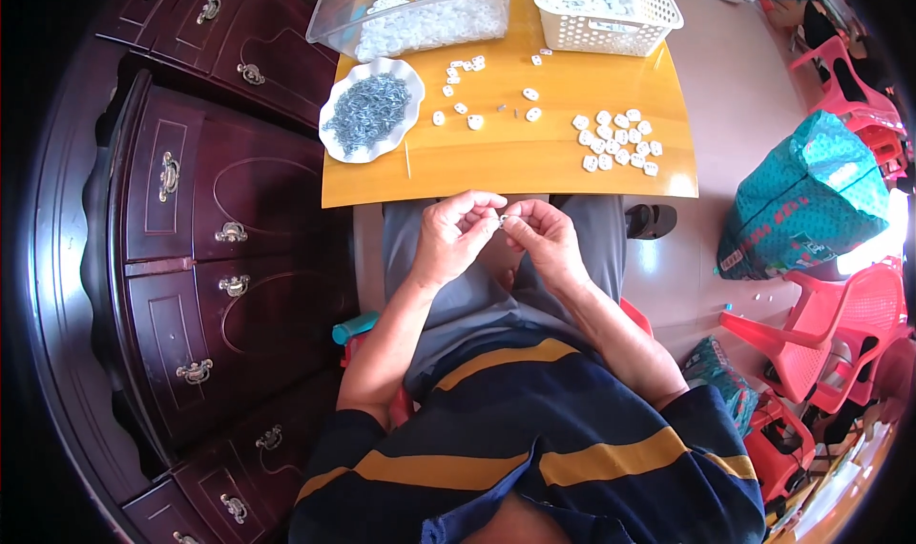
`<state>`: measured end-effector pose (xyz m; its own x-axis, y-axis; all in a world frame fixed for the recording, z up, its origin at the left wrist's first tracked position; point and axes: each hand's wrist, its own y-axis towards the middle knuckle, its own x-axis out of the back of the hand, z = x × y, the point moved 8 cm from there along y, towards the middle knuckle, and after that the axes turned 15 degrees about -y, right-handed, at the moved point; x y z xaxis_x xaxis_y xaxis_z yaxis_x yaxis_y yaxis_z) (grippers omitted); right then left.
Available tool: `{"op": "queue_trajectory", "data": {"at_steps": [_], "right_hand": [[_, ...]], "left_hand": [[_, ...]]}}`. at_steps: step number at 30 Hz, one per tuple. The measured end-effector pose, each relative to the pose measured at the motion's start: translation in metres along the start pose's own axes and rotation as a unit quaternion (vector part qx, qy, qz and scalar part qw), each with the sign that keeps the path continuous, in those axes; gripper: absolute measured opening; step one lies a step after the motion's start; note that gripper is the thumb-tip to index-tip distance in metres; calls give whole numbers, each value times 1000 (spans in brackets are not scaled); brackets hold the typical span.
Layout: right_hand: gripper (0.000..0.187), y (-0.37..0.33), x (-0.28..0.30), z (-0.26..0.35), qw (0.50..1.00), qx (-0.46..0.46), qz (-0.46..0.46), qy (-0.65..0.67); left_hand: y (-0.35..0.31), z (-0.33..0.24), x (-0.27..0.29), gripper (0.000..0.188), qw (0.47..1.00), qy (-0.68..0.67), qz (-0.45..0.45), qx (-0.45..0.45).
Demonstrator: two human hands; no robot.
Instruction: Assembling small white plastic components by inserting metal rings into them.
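Observation:
Just off the table's near edge, over my lap, my left hand (456,235) and my right hand (546,241) meet fingertip to fingertip. Both are closed in a pinch on one small white plastic piece (502,220), mostly hidden by the fingers. On the table, a cluster of white plastic pieces (621,136), rounded and with dark holes, lies at the right. Several similar pieces (475,122) are scattered in the middle. A white scalloped dish (336,143) at the left holds a heap of small grey metal parts (370,112).
At the table's far side stand a clear plastic bin (336,21) and a white perforated basket (611,36), both with many white pieces. A thin stick (407,159) lies near the dish. Dark wooden drawers (243,191) flank my left; a teal bag (806,200) and red chairs (811,329) are right.

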<state>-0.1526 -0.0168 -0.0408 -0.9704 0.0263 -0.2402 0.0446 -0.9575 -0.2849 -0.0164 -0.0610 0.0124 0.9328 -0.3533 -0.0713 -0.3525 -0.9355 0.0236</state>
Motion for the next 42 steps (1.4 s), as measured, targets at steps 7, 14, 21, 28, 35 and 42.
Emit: {"op": "queue_trajectory", "data": {"at_steps": [7, 14, 21, 28, 35, 42], "right_hand": [[5, -1, 0, -2, 1000, 1, -4, 6], [5, -2, 0, -3, 1000, -8, -10, 8], [5, -1, -1, -4, 1000, -6, -6, -3], [5, 5, 6, 2, 1000, 12, -17, 24], [3, 4, 10, 3, 999, -2, -29, 37], [4, 4, 13, 4, 999, -6, -32, 31]], "left_hand": [[3, -11, -8, 15, 999, 33, 14, -29], [1, -8, -10, 16, 999, 16, 29, -14], [3, -1, -7, 19, 999, 8, 42, 5], [5, -10, 12, 36, 999, -18, 28, 25], [43, -35, 51, 43, 927, 362, -65, -70], [80, -22, 55, 47, 849, 520, -73, -61]]}}
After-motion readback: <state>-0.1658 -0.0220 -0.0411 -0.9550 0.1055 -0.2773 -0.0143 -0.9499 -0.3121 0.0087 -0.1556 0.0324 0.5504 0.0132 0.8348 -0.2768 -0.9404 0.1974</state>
